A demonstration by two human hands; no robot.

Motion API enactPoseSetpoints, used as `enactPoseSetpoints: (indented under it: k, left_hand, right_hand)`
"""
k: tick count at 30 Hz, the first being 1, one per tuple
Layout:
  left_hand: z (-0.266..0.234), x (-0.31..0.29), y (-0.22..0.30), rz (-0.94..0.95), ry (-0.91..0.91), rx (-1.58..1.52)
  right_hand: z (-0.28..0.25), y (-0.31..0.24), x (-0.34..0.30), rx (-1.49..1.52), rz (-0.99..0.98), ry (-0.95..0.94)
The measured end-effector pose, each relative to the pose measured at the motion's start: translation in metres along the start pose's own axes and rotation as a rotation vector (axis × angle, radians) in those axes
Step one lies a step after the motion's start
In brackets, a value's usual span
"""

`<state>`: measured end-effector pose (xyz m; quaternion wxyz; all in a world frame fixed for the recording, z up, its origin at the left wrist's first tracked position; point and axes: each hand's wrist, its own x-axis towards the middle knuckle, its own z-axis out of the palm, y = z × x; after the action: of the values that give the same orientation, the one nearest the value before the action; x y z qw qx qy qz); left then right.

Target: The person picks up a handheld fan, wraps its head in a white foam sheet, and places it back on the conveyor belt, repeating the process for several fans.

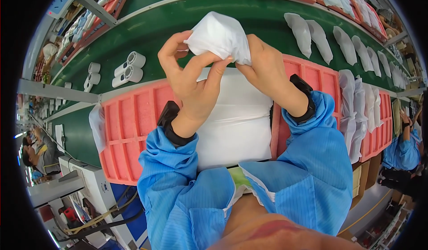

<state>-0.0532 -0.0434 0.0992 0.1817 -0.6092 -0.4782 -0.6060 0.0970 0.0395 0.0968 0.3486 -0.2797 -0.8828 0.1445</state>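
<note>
Over the green belt [178,22] and pink tray [129,125], our left hand [191,71] and right hand [267,69] pinch a white wrapped piece [220,36] aloft; loose wrap could slip, dropping it.

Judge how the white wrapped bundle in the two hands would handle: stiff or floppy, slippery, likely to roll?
The bundle probably has a soft, floppy cover: it creases where the left hand and right hand pinch it. Its blocky shape hints at something firmer inside. The wrap looks matte, so likely not slippery, and it seems unlikely to roll.
</note>
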Motion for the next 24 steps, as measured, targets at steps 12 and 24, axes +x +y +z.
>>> enactPoseSetpoints:
  k: [12,24]
  left_hand:
    - [0.023,-0.007,-0.029,-0.484,-0.133,-0.259]
    - [0.088,-0.109,-0.004,-0.150,-0.788,-0.005]
  right_hand:
    - [-0.011,0.092,0.021,0.532,0.364,-0.270]
    - [0.028,0.147,0.025,-0.525,0.259,0.038]
